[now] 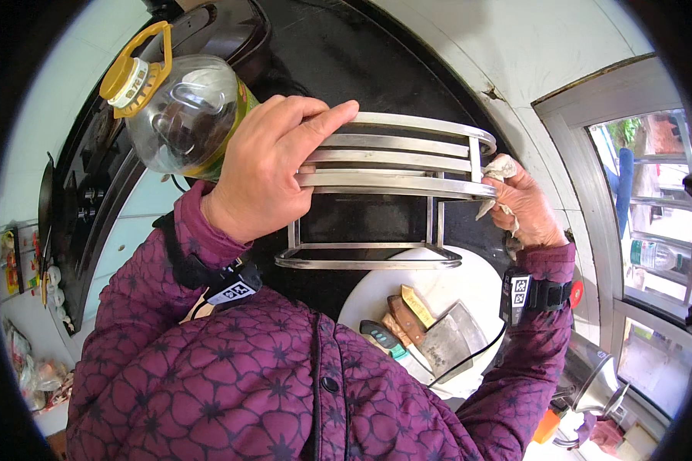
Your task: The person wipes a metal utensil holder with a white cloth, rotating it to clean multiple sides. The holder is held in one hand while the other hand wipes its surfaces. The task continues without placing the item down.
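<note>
A stainless steel rack (pixel 389 157) with flat metal bars stands on the black countertop (pixel 346 52) before me. My left hand (pixel 265 164) grips its left end, the fingers over the upper bars and the thumb side hidden in part. At the rack's right end, my right hand (pixel 522 201) presses a crumpled, whitish cloth (pixel 500 168) against the corner of the frame. The rack's lower loop (pixel 369 264) reaches towards my body. Just behind my left hand is a large clear plastic oil bottle (pixel 179 115) with a yellow cap and handle.
A round white board (pixel 363 294) near my body holds a cleaver (pixel 450 340) and other handled tools. A dark lidded appliance (pixel 225 29) sits behind the bottle. Black stove (pixel 89 201) lies left; a metal-framed window (pixel 640 201) and a steel vessel (pixel 591 374) are right.
</note>
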A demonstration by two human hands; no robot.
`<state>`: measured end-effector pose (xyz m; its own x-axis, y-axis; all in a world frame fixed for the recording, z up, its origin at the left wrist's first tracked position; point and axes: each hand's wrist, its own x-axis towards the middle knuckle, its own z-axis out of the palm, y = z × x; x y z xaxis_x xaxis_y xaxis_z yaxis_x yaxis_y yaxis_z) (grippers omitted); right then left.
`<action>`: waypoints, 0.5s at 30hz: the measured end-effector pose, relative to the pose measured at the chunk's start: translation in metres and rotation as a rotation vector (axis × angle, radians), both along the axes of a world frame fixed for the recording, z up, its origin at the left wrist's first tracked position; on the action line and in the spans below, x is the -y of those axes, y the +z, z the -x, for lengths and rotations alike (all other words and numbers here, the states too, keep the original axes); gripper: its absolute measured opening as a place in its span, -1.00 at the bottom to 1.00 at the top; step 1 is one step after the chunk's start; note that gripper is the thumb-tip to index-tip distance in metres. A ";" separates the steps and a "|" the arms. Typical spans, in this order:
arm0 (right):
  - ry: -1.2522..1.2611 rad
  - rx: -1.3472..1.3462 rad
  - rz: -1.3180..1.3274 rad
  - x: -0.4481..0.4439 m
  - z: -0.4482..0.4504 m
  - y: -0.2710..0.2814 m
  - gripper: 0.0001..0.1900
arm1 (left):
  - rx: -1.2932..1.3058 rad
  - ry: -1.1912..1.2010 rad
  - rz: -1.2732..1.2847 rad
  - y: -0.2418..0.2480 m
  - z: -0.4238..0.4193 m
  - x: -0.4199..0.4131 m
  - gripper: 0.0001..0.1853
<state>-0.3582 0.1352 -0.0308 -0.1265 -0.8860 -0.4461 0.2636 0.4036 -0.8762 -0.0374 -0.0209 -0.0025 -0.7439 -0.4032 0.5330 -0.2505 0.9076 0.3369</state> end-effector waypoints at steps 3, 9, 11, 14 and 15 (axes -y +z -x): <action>0.012 -0.264 0.069 0.009 -0.010 -0.001 -0.96 | -0.001 -0.006 -0.011 -0.001 0.000 0.001 -0.20; -0.300 -0.574 0.198 0.014 -0.028 -0.012 -0.92 | -0.032 0.009 -0.005 -0.002 0.003 -0.004 -0.20; -0.487 -0.768 0.000 -0.002 -0.018 -0.002 -0.87 | -0.048 -0.006 0.004 -0.004 0.004 -0.008 -0.20; -0.402 -0.746 0.025 -0.041 -0.026 0.006 -0.86 | -0.084 -0.002 0.021 -0.005 0.005 -0.009 -0.21; -0.355 -0.835 -0.001 -0.055 -0.036 0.006 -0.87 | -0.080 0.006 0.030 -0.006 0.005 -0.009 -0.21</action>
<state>-0.3227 0.1898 -0.0250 -0.6751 -0.7325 -0.0874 -0.3481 0.4208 -0.8377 -0.0422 -0.0117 -0.0081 -0.6963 -0.3904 0.6023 -0.2294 0.9162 0.3286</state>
